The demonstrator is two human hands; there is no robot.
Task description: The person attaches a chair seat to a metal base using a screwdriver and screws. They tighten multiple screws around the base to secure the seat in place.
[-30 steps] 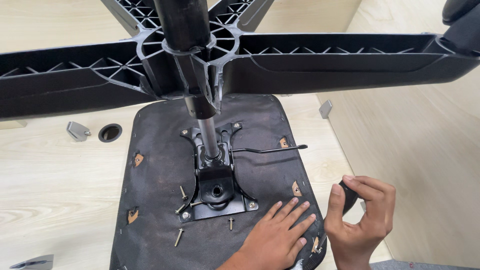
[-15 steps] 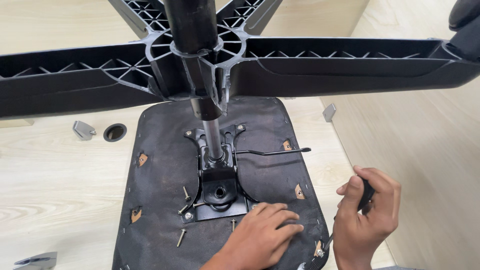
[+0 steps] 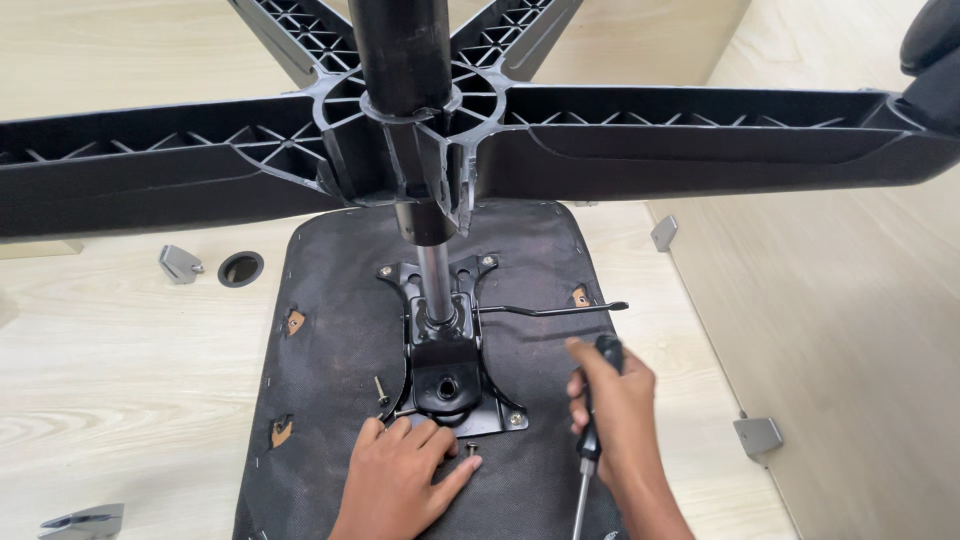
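Resting palm-down on the dark fabric underside of the upturned chair seat [image 3: 340,330], the left hand [image 3: 400,480] has its fingers spread flat and gripping nothing, fingertips just beside the front edge of the black metal mounting plate [image 3: 447,385] and the thumb close to a loose screw [image 3: 471,449] lying on the fabric. The right hand [image 3: 612,415] is clenched around the black handle of a screwdriver [image 3: 590,440], held roughly upright with the shaft pointing down toward the lower edge of the view; its tip is out of sight. Another screw [image 3: 381,388] stands near the plate's left side. From the plate rises the gas-lift column [image 3: 432,275] into the black five-arm chair base [image 3: 640,135], which spans the top of the view. A thin black lever [image 3: 555,309] sticks out from the plate to the right, above the right hand. On the pale wooden floor [image 3: 110,350] sit small grey metal brackets [image 3: 178,264] and a black ring [image 3: 241,268]
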